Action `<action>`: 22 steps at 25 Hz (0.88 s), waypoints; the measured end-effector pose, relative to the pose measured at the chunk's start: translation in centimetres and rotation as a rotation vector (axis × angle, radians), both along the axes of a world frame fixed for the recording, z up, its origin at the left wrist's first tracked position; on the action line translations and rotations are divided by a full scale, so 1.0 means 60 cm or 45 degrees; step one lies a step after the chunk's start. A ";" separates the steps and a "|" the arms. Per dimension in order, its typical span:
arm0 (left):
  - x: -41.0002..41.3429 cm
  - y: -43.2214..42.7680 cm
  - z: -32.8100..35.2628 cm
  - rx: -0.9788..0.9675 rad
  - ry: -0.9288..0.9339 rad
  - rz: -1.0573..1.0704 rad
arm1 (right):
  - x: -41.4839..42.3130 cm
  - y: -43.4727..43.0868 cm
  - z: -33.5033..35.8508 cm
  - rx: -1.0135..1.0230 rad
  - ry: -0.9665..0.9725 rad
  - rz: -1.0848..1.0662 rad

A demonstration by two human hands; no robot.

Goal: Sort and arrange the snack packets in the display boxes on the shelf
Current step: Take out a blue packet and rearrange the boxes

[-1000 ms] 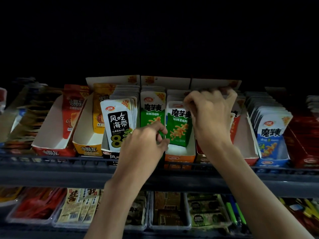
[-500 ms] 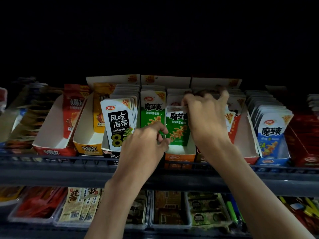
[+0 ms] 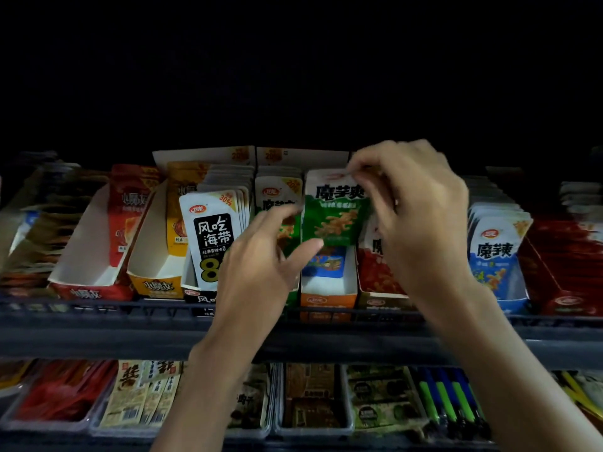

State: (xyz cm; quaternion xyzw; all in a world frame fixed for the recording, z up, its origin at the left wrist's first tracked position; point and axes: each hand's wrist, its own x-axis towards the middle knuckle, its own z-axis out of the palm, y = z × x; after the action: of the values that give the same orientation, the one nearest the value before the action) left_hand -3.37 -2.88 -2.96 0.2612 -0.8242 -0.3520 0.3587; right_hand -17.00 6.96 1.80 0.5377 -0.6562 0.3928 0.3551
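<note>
The right hand (image 3: 421, 216) has lifted the green packet (image 3: 332, 220) toward twelve o'clock, out of the orange box (image 3: 328, 300), uncovering a blue packet (image 3: 326, 264).

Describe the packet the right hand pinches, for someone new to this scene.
On the upper shelf, find the orange-fronted display box near the middle. Above it, the right hand pinches a green packet by its top edge: the only packet held up above the rows.

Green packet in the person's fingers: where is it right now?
Mid-shelf in the head view, the green packet hangs from the right hand above the orange box, with the left hand just below-left.
</note>
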 end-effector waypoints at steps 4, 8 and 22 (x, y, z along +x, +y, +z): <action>0.005 0.020 0.020 0.323 0.304 -0.274 | 0.012 0.019 0.008 -0.114 -0.367 0.245; 0.007 0.027 0.026 0.354 0.417 -0.431 | 0.016 0.028 0.012 -0.099 -1.386 0.658; 0.010 0.022 0.019 0.331 0.369 -0.341 | 0.020 0.024 0.011 0.056 -1.508 0.626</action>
State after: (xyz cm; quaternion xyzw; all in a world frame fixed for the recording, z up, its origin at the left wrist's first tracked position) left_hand -2.79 -1.54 -1.82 0.1402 -0.7391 -0.5334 0.3867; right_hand -15.79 8.41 2.44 0.3715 -0.6067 0.6795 -0.1791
